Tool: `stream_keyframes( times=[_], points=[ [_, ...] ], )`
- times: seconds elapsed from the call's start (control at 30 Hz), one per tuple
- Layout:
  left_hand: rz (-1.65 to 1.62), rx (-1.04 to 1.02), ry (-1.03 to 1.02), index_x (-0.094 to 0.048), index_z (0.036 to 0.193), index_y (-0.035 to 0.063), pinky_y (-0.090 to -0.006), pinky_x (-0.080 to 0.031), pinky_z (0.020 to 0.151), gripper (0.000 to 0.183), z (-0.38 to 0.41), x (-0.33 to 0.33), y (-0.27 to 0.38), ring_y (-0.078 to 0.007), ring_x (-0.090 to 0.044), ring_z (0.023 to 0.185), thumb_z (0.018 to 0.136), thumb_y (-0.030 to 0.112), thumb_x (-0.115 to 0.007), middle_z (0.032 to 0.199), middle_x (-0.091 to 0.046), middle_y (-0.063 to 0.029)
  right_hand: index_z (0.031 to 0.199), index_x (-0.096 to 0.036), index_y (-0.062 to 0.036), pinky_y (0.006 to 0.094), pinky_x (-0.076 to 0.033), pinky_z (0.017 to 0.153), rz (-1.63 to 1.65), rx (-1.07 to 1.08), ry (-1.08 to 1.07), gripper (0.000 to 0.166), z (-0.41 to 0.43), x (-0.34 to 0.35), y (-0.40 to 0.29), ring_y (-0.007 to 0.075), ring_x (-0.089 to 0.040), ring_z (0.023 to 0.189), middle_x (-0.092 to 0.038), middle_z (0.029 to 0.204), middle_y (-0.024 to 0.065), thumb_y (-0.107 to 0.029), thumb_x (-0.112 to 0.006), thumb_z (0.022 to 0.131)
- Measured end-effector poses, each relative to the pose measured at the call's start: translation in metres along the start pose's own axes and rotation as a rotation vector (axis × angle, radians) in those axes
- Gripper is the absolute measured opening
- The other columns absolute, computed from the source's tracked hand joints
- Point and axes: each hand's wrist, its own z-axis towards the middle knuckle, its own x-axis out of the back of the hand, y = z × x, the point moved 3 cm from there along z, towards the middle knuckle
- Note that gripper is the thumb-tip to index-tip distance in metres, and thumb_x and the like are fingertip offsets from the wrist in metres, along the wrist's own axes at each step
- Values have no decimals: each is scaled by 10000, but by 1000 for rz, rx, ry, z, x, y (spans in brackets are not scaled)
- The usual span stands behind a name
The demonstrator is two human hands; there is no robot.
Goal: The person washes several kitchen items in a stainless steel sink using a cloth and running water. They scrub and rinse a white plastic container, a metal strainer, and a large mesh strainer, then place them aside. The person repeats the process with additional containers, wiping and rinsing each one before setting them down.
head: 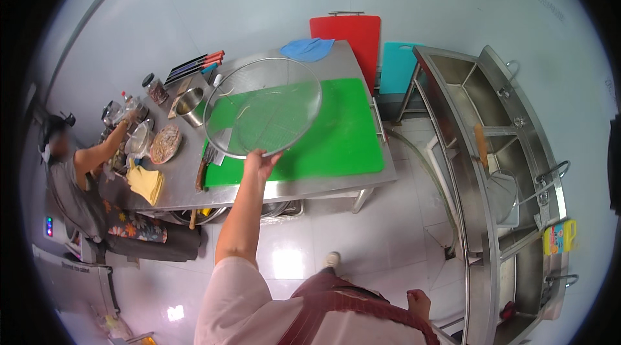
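Note:
My left hand grips the near rim of a large round wire-mesh strainer, held above a green cutting board on the steel table. A few thin strands cling to the mesh. Seen through and beside it, a cleaver lies at the board's left edge, its wooden handle towards me. My right hand hangs low at my side with the fingers curled; whether it holds anything is not visible.
A co-worker stands at the table's left end, reaching among jars and bowls. Nearby are a steel pot, a bowl of shredded food, folded yellow gloves and racked knives. Steel sinks line the right; a hose crosses the floor.

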Motion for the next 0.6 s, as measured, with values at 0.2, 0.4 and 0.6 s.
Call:
stream_keyframes(
  times=[0.2, 0.4, 0.6],
  points=[
    [169, -31, -190, -59, 1361, 23, -520, -519, 783, 700, -96, -34, -37, -497, -430, 1091, 747, -44, -388, 1296, -264, -328, 870, -605, -25, 290, -452, 641, 30, 206, 372, 107, 38, 65, -82, 176, -570, 696, -605, 788, 89, -104, -570, 808],
    [350, 223, -592, 2, 1396, 153, -552, -514, 759, 850, -161, -143, -99, -477, -439, 1102, 693, -77, -416, 1322, -259, -299, 919, -566, -21, 273, -429, 618, -106, 842, 603, 191, 42, 177, -311, 195, -528, 675, -559, 856, 97, -3, -602, 733],
    [425, 593, -856, 24, 1397, 159, -585, -503, 737, 859, -210, -212, -200, -476, -453, 1085, 697, -121, -388, 1312, -262, -300, 924, -552, -66, 363, -467, 680, -447, 808, 588, 179, 112, 243, -348, 287, -562, 786, -556, 901, 108, -101, -590, 753]
  ],
)
